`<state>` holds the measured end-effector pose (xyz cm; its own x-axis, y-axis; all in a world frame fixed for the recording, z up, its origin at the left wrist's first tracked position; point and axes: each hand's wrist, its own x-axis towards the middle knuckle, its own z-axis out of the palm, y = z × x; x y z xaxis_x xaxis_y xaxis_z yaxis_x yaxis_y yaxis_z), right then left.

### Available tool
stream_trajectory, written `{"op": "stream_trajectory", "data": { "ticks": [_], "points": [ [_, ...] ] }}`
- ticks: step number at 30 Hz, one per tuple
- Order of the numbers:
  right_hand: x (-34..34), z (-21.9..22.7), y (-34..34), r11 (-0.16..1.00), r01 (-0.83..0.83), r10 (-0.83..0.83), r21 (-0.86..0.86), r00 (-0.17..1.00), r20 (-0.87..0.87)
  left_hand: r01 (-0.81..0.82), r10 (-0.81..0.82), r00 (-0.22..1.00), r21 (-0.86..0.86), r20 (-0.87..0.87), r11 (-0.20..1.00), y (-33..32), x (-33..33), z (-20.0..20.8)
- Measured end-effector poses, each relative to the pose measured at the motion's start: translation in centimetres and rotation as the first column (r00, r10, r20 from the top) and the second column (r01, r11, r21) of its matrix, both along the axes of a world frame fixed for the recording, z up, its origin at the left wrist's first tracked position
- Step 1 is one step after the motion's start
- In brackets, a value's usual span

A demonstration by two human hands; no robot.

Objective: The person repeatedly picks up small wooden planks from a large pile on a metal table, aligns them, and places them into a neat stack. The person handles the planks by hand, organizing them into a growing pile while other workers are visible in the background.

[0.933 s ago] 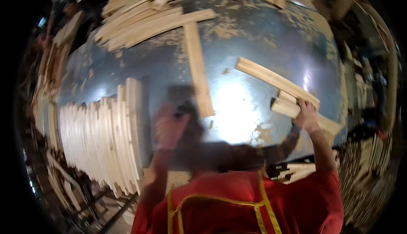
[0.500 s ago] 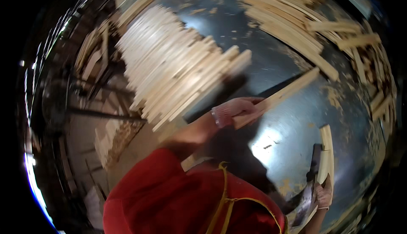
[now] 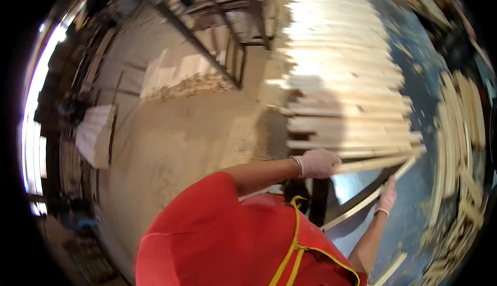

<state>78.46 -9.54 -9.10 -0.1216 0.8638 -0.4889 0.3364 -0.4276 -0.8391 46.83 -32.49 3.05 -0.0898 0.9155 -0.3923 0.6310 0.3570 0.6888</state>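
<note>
Nearest, a loose strip (image 3: 391, 269) lies on the blue-grey table (image 3: 414, 208), well apart from the row of strips (image 3: 344, 74). The gloved right hand (image 3: 386, 198) grasps a slanting strip (image 3: 357, 208), its long axis running obliquely from the body toward the row's near right corner. The gloved left hand (image 3: 318, 163) clenches the left end of a second strip (image 3: 373, 164), just beside the row's near edge, almost parallel. Right of the row lies a pile (image 3: 445, 141); left, a dark frame (image 3: 191, 37) partly blocks a floor stack (image 3: 181, 74).
</note>
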Motion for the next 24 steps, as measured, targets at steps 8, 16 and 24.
{"op": "stream_trajectory", "data": {
  "ticks": [8, 16, 24],
  "points": [
    [-13.9, 5.2, -7.4, 0.983, 0.048, -0.110, -0.179, 0.926, -0.360, -0.769, 0.770, 0.637, -0.089, -0.035, 0.633, -12.0, -16.6, -0.8],
    [-14.3, 4.3, -7.9, 0.956, 0.062, -0.147, -0.287, 0.947, -0.285, -0.577, 0.356, -0.381, -0.520, 0.853, 0.630, -5.1, -15.7, -13.4],
    [-17.1, 5.7, -7.3, 0.969, -0.121, 0.096, -0.213, 0.987, -0.126, -0.780, 0.663, -0.095, -0.469, 0.743, 0.414, -3.4, -14.9, -15.9]
  ]
}}
